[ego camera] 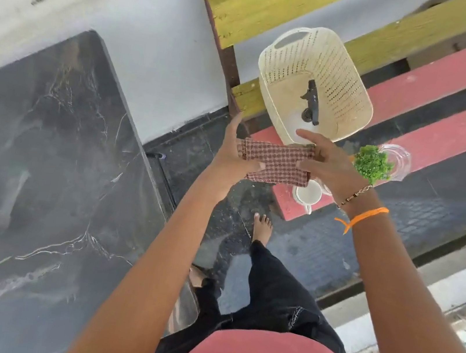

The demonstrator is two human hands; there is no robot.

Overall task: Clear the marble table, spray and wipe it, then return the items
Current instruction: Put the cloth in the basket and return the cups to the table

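Checked maroon cloth (273, 162) is held between both hands just in front of the basket (316, 82): left grip (233, 155) supports one end, right grip (324, 160) pinches the other. Wiping seems finished; next, stow it beside the spray bottle (310, 104).

A single wide-angle view is given, taken from the head and aimed steeply down and forward; the person's own arms, chest and feet are seen close below the lens; the marble table (42, 176) is framed at the left, the cream basket (317, 77) farther off ahead; straight edges are bowed near the borders
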